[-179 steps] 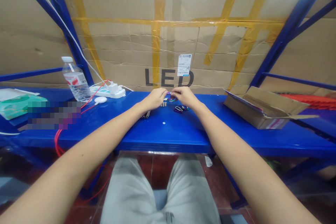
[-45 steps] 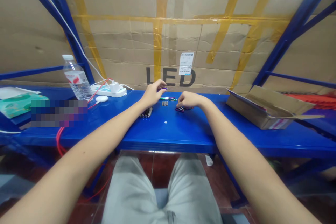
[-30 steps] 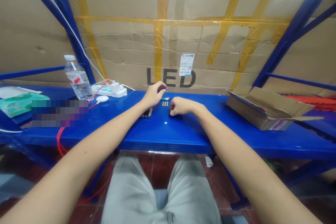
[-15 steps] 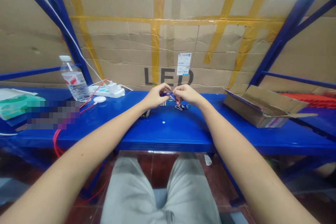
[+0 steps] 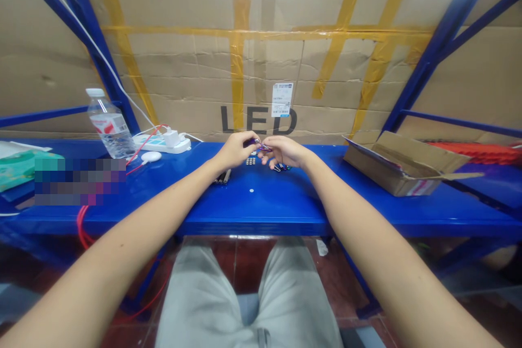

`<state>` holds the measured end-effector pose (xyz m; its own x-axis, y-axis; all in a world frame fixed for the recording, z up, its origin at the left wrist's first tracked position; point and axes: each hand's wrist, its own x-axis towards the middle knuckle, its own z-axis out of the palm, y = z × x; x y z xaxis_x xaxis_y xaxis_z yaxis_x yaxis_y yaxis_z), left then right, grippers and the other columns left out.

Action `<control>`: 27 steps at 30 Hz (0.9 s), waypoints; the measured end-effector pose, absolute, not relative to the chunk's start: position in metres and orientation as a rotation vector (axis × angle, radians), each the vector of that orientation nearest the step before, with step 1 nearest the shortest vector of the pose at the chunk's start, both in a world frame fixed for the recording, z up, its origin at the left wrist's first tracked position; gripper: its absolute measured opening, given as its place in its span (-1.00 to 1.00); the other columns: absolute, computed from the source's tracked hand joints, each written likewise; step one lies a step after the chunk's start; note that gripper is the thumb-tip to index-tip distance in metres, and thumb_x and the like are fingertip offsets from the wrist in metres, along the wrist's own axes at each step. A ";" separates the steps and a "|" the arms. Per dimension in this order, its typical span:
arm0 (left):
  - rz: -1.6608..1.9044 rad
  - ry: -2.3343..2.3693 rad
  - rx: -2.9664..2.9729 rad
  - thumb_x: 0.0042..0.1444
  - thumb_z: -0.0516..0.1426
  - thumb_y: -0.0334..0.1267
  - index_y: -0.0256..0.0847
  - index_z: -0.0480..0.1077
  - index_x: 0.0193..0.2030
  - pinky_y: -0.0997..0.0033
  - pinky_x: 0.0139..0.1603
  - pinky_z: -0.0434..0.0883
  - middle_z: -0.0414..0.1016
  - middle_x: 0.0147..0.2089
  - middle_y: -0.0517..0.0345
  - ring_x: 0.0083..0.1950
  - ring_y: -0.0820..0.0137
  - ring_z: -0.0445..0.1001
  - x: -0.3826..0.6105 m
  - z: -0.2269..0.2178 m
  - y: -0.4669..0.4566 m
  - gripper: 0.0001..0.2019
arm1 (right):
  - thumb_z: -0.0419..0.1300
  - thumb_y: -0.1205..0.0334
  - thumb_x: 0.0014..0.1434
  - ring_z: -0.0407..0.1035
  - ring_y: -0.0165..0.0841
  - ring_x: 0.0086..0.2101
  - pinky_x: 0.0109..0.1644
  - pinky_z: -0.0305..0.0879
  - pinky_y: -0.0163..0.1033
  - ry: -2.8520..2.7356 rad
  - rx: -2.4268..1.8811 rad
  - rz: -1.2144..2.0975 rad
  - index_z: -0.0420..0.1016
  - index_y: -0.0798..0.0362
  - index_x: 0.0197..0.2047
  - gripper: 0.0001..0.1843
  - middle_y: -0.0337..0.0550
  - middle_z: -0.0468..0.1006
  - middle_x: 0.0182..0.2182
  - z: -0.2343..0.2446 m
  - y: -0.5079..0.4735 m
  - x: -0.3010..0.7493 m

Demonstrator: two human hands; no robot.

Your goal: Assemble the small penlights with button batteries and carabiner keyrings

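**Purple clip held between two hands above blue surface**

Purple and pink in colour, a small metal clip (image 5: 262,147) sits pinched between the fingertips of both hands, just above the far middle of the blue metal surface (image 5: 285,206). The left hand (image 5: 234,150) closes its grip on the clip from one side and the right hand (image 5: 286,151) from the other, with thumbs and forefingers pressed together on it; the piece is too small to make out further. Directly beneath the hands lies a cluster of small silver round pieces (image 5: 250,161), and just beside the right hand is a little heap of loose coloured clips (image 5: 281,167). A few dark slim rods (image 5: 223,176) rest by the left wrist. Farther left stand a clear plastic water bottle (image 5: 109,125) and a white power strip (image 5: 162,144), with a red cable (image 5: 81,223) trailing over the edge. An open brown cardboard box (image 5: 403,166) sits well to the right. A large taped cardboard sheet printed "LED" (image 5: 261,65) closes off the back.
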<state>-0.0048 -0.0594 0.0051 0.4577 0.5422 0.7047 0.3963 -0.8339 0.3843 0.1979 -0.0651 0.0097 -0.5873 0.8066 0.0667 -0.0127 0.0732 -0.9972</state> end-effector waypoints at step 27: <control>1.359 1.018 2.417 0.16 0.18 -0.24 -0.22 0.41 -0.31 0.36 -0.24 0.32 0.52 -0.35 0.17 -0.31 0.38 0.40 -0.001 -0.007 -0.051 -0.90 | 0.21 0.38 0.05 0.07 -0.55 -0.72 -0.74 0.08 -0.42 -1.511 -0.878 1.110 0.14 -0.02 -0.47 -0.72 -0.38 0.25 -0.71 0.000 -0.063 0.172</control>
<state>-0.0013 -0.0505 -0.0072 0.3450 0.6446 0.6822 0.4733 -0.7471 0.4666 0.1722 -0.0625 -0.0002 -0.2127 0.9285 0.3045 -0.0133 0.3089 -0.9510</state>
